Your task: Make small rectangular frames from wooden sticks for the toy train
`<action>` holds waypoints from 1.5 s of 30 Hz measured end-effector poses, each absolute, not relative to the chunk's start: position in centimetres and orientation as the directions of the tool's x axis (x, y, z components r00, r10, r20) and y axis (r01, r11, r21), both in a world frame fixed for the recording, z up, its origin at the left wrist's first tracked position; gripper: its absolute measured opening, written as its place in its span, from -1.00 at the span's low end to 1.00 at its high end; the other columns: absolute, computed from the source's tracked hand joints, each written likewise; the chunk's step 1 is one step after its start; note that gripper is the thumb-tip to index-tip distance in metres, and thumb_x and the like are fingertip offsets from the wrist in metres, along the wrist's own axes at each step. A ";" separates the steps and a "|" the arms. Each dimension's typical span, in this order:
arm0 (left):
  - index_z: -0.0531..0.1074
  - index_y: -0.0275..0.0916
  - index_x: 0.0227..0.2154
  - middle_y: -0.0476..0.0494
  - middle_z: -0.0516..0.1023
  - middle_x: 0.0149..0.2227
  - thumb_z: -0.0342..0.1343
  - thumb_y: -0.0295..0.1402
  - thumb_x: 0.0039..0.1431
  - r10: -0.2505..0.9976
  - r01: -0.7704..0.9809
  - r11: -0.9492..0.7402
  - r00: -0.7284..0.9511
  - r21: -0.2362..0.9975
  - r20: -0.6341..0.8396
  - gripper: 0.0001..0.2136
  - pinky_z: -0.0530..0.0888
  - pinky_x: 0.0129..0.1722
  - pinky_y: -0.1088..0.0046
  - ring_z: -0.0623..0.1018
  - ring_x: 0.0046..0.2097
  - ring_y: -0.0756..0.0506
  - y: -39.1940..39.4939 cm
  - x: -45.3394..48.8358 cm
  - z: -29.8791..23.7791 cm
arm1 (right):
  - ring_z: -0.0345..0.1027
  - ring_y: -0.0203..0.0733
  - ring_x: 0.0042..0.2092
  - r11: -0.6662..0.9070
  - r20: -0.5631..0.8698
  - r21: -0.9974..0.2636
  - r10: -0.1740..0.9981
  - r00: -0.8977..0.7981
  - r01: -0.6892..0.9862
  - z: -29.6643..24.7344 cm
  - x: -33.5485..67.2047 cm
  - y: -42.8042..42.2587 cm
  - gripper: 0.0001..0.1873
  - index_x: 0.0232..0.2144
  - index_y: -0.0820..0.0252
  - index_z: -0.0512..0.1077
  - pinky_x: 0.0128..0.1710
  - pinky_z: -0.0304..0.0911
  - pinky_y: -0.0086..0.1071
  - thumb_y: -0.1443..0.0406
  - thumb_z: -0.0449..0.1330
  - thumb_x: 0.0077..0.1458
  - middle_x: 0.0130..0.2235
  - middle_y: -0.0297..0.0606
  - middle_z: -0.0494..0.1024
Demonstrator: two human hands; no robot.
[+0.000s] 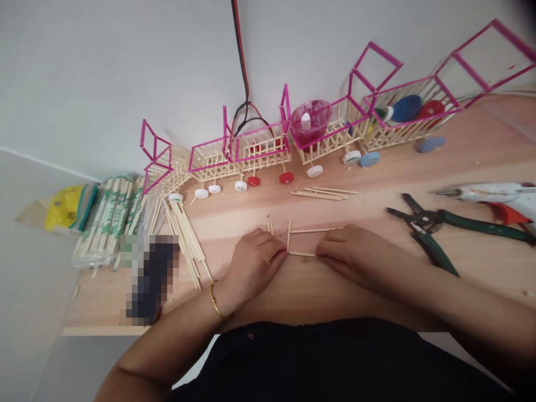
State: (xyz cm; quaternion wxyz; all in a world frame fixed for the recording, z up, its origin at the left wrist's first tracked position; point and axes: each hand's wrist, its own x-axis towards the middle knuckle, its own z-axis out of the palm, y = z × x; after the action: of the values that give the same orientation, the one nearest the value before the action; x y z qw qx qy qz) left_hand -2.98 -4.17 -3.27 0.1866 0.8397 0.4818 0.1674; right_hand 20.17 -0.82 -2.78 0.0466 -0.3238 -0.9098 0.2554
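Note:
Several thin wooden sticks lie on the table between my hands as part of a rectangular frame. My left hand (256, 259) has its fingertips pressed together at the near left corner, where an upright stick (288, 234) meets the near stick (302, 254). Two short stick ends show just behind that hand. My right hand (352, 251) is closed over the right ends of the near stick and the far stick (312, 230); its fingers hide that side of the frame.
Stick-built carts with pink rims (259, 162) and bottle-cap wheels line the wall. Loose sticks (184, 240), packaged sticks (111, 209) and a blurred dark object (153, 282) lie left. Green-handled pliers (435, 223) and a glue gun (486, 192) lie right; cut sticks (322, 194) lie behind.

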 end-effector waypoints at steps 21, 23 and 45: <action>0.41 -0.27 -0.45 -0.10 0.48 -0.42 -0.02 -0.36 0.21 0.891 0.782 -0.434 0.446 0.447 0.083 -0.82 0.33 -0.29 0.37 0.39 -0.33 -0.06 -4.4 -2.6 -3.4 | 0.33 -0.20 -0.32 0.653 -0.094 -0.475 0.629 -0.772 0.590 -2.4 19.9 -0.8 -0.81 -0.43 0.15 0.42 -0.27 0.15 -0.32 0.33 0.04 0.17 -0.40 -0.28 0.47; 0.42 -0.27 -0.46 -0.10 0.48 -0.43 -0.02 -0.36 0.21 0.891 0.784 -0.433 0.446 0.444 0.081 -0.82 0.33 -0.29 0.37 0.39 -0.32 -0.06 -4.5 -2.6 -3.4 | 0.33 -0.20 -0.30 0.647 -0.058 -0.484 0.649 -0.759 0.589 -2.1 20.4 -0.3 -0.80 -0.38 0.15 0.44 -0.25 0.16 -0.32 0.30 0.02 0.18 -0.37 -0.27 0.48; 0.41 -0.26 -0.44 -0.10 0.48 -0.41 -0.02 -0.36 0.21 0.897 0.796 -0.416 0.439 0.440 0.055 -0.83 0.31 -0.27 0.35 0.38 -0.31 -0.07 -4.6 -2.5 -3.4 | 0.36 -0.16 -0.26 0.600 -0.071 -0.353 0.748 -0.660 0.718 -2.7 21.5 1.5 -0.76 -0.36 0.16 0.45 -0.24 0.16 -0.30 0.29 -0.01 0.20 -0.35 -0.25 0.49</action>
State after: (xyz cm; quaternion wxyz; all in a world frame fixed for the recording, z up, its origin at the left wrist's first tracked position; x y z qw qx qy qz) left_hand -2.48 -4.61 -3.40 0.1775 0.8294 0.5103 0.1424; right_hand 21.52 1.53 -2.70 0.0420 -0.4099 -0.8936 0.1781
